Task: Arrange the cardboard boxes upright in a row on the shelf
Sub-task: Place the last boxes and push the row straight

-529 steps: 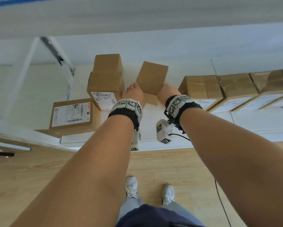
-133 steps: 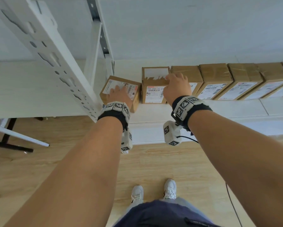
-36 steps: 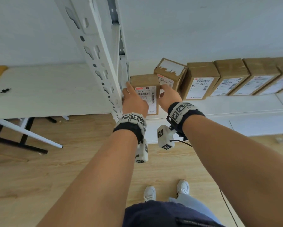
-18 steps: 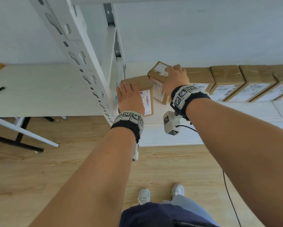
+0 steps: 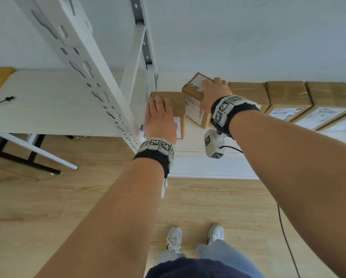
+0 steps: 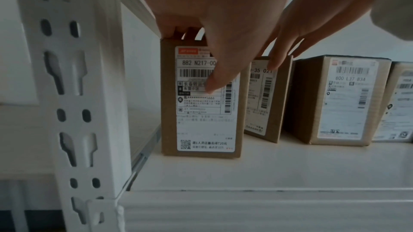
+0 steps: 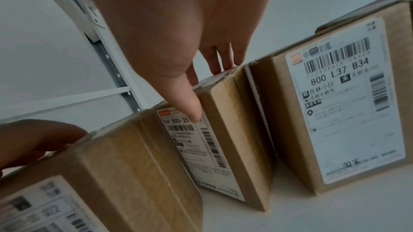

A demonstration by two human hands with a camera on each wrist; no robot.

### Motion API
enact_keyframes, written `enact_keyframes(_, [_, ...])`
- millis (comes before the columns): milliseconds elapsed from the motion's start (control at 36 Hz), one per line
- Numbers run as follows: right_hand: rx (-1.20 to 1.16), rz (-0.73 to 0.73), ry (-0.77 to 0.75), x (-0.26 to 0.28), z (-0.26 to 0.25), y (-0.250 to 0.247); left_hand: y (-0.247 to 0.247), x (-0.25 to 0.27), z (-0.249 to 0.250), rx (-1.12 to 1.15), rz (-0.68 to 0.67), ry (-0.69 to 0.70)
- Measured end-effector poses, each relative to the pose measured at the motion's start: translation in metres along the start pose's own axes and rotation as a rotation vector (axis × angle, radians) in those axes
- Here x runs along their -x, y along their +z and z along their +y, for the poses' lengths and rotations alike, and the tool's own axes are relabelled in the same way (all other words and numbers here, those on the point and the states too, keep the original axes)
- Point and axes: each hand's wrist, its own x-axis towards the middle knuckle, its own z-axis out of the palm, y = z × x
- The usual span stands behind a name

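1. Since a second ago, right hand (image 5: 214, 95) has left first box (image 5: 178, 105), just beside upright post (image 5: 100, 85), for second box (image 5: 195, 109), next along from the post.
2. Left hand (image 5: 160, 119) lies flat on first box's top. Right hand grasps second box's top, thumb on its label; that box stands askew on shelf (image 5: 198, 143).
3. Risk: squaring it may shove or tip first box.

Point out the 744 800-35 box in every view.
Head: 744 800-35 box, centre, skewed, gripped by the right hand.
Left wrist: the box stands second from the left, half hidden.
Right wrist: the box is central, under the thumb.
Landmark: the 800 L37 B34 box, its right neighbour in all three.
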Motion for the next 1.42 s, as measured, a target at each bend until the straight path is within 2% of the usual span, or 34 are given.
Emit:
enact_keyframes(306, [-0.048,-0.036,-0.065,0.008,0.012,-0.002,0.0,-0.006,-0.002,0.005,0.0,-0.106])
enact_keyframes(667, [-0.115,-0.063,-0.162,0.018,0.027,-0.007,0.001,-0.031,0.017,0.053,0.03,-0.042])
enact_keyframes(972, [-0.141,-0.053,-0.15,0.023,0.032,-0.005,-0.009,-0.032,0.016,0.175,0.016,0.002])
enact_keyframes(1111, [-0.081,-0.047,-0.162,0.03,0.033,-0.001,-0.011,-0.026,0.018,0.183,0.003,0.08])
enact_keyframes(1417, [0.039,0.001,-0.194,0.023,0.039,0.012,-0.005,-0.028,0.022,0.215,0.005,0.058])
